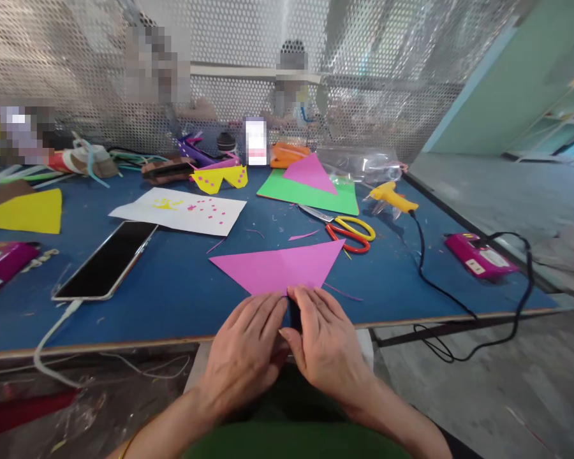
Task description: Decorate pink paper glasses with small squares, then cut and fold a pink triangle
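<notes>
A pink craft sheet (277, 268) with a pointed corner at each side lies near the table's front edge. My left hand (249, 341) holds its lower edge, fingers together and bent over it. Close beside it, my right hand (323, 335) grips the same edge, its thumb toward the left hand. Both hands hide the sheet's bottom corner. Just beyond the sheet on the right lie scissors (349, 233) with one yellow and one red handle loop, blades partly apart. Thin pink offcuts (303, 235) are scattered around.
Behind are a white sheet with pink dots (205, 213), a yellow mask (220, 179) and a green sheet (310, 191) under another pink piece (310, 172). A charging phone (108, 261) lies left. Right are a yellow glue gun (393, 197) and a magenta power strip (481, 255), cable trailing.
</notes>
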The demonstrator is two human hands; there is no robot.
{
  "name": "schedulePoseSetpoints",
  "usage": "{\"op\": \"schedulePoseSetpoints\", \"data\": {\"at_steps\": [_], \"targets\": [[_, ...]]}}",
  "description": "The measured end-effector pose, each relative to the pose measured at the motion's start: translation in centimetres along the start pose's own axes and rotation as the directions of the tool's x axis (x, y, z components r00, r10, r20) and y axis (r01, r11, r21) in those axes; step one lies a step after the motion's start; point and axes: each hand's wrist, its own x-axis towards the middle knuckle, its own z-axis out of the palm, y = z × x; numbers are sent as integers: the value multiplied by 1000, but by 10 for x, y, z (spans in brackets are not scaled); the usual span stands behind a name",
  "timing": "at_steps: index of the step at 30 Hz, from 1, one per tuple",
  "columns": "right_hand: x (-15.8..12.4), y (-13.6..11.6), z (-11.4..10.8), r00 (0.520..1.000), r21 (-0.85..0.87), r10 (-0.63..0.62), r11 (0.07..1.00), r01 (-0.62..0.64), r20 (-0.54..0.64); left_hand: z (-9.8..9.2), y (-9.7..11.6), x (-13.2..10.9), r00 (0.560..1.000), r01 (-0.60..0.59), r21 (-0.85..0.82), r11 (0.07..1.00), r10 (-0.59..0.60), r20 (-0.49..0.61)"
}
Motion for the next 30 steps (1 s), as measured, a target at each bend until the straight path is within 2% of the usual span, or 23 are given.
{"op": "schedulePoseSetpoints", "data": {"at_steps": [5, 11, 17, 22, 26, 30], "targets": [[-15, 16, -3, 999, -34, 33, 999, -33, 3, -1, 0, 1, 1000, 13, 12, 1000, -13, 26], [-17, 12, -3, 997, -22, 81, 996, -82, -9, 0, 8, 13, 994, 53, 66, 996, -59, 91], [-18, 10, -2, 995, -17, 96, 995, -96, -14, -3, 10, 19, 994, -54, 188, 981, 36, 101], [-16, 9, -2, 994, -21, 110, 994, -110, -9, -13, -5, 7, 991, -125, 334, 934, 100, 88], [-15, 7, -3, 993, -3, 114, 993, -114, -18, -23, -13, -1, 998, -62, 298, 953, 50, 48], [-15, 7, -2, 995, 0, 97, 995, -97, -31, -19, -7, 3, 998, 39, 211, 977, -29, -51]]}}
